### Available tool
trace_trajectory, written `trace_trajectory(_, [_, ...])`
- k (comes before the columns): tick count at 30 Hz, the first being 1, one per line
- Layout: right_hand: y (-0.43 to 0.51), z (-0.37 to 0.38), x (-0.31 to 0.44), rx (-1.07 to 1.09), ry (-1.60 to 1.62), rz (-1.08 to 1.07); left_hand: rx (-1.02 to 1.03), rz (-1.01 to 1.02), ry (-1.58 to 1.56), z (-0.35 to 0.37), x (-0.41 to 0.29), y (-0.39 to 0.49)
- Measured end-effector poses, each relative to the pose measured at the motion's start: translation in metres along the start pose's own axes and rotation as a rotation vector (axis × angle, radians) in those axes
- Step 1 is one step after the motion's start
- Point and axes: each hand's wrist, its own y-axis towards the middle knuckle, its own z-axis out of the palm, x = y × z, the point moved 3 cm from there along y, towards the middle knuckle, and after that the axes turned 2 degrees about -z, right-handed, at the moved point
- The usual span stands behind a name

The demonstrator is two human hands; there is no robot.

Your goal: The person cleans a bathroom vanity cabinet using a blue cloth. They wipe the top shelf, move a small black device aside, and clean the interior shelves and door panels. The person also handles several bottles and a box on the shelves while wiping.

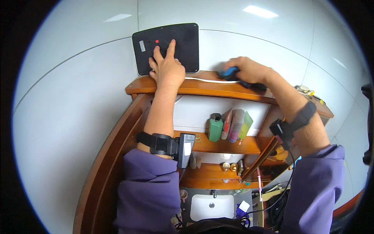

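My left hand (168,68) lies spread on the black back of a flat white-edged device (187,49), which leans upright against the tiled wall on top of a wooden cabinet (204,87). Its fingers are apart and it does not grip the device. My right hand (248,70) is closed on a blurred blue and black object (230,72) on the cabinet top; what it is, I cannot tell. A white cable (210,81) runs along the top between my hands.
Below, shelves hold a green bottle (215,128), a spray can (236,127), scissors (197,138) and small jars (226,166). A cabinet door (117,152) stands open at left. A white sink (212,207) is at the bottom. Small items (305,90) lie at the cabinet's right end.
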Motion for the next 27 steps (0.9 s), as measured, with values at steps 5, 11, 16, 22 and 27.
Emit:
trace_trajectory(5, [-0.067, -0.030, -0.036, 0.091, -0.188, 0.372, 0.016, -0.026, 0.013, 0.004, -0.002, -0.001])
trace_trajectory(11, [-0.123, -0.101, -0.071, -0.857, 0.264, 0.474, -0.002, -0.018, 0.043, 0.006, -0.008, -0.003])
trace_trajectory(16, [-0.165, -0.169, -0.054, -1.379, 0.474, 0.235, -0.050, 0.014, 0.035, 0.010, -0.004, 0.002])
trace_trajectory(22, [-0.250, -0.154, -0.010, -1.194, -0.037, 0.323, -0.034, -0.002, 0.048, 0.012, -0.001, 0.004])
trace_trajectory(27, [-0.228, -0.081, -0.037, -0.308, -0.105, 0.428, -0.015, -0.011, 0.072, 0.009, -0.003, 0.003])
